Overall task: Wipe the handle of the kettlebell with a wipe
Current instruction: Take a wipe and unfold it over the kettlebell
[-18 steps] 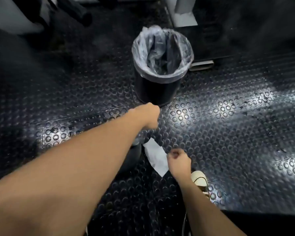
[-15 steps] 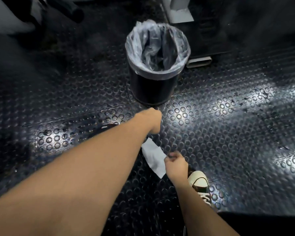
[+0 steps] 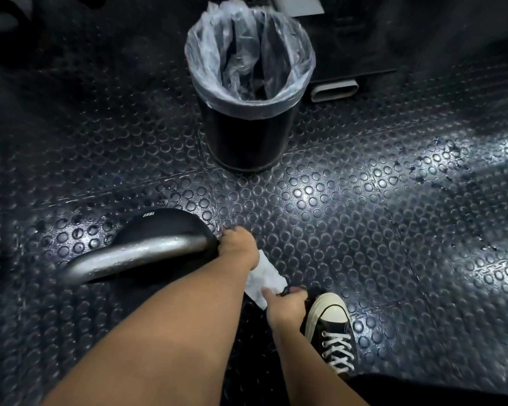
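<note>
Kettlebell: black, round body, standing on the studded floor at lower left.
Handle: thick grey metal loop, glistening, arching across the top nearest the viewer.
Wipe: white crumpled sheet, just right of the handle's right end, above the floor.

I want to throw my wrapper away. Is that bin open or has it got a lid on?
Open. The bin stands upright on the floor with no lid, and its clear plastic liner shows inside.

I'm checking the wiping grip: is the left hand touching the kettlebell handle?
Touching. In the head view the left hand wraps the right end of the kettlebell handle, no gap between them.
</note>
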Tool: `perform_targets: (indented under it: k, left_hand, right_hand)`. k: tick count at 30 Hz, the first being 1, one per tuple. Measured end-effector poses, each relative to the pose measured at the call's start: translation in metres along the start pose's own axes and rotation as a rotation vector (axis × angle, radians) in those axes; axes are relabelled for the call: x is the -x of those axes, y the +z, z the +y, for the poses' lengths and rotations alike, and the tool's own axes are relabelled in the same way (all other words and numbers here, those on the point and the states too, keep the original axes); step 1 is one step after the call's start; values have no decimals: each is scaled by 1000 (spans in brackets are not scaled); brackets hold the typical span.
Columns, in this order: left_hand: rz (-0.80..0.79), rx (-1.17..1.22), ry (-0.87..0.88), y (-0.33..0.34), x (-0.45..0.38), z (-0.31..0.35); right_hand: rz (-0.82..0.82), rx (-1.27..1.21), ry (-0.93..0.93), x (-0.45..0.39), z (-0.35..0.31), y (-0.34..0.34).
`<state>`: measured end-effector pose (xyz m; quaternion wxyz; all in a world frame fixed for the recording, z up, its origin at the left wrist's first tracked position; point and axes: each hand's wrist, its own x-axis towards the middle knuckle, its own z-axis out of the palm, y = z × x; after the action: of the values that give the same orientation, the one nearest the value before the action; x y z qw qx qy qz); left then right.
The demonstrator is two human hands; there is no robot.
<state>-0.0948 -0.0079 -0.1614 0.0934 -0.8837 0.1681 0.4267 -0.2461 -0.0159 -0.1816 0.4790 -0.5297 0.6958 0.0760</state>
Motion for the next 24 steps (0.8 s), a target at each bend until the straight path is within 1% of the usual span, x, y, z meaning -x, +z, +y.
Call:
perform_targets:
  k: [4,6,9,12,16,19,21,24]
  left_hand:
    - [51,105,-83,18,-14,3]
    - [62,134,-41,13,-5,4]
    - [95,188,-30,5,6,6]
    - [91,201,-34,-6,24,7]
    - [79,280,19,-25,45,8]
    - [136,400,78,-51,55,9]
    - [178,425,126,-70,68,6]
    - [216,516,212,-97,92,0]
  right_hand:
    - [-7,-118,123,-5,-2,5]
    - [-15,-224,198,-9,-4,2]
    - [-96,-326,264,-9,-8,-4]
    - [-67,-374,283,1,-17,-15]
    - [-22,-388,179,16,-38,-30]
    - [29,-446,64,24,-67,-42]
    - [39,-492,-41,32,-87,-51]
    - [23,-414,-226,53,-115,-66]
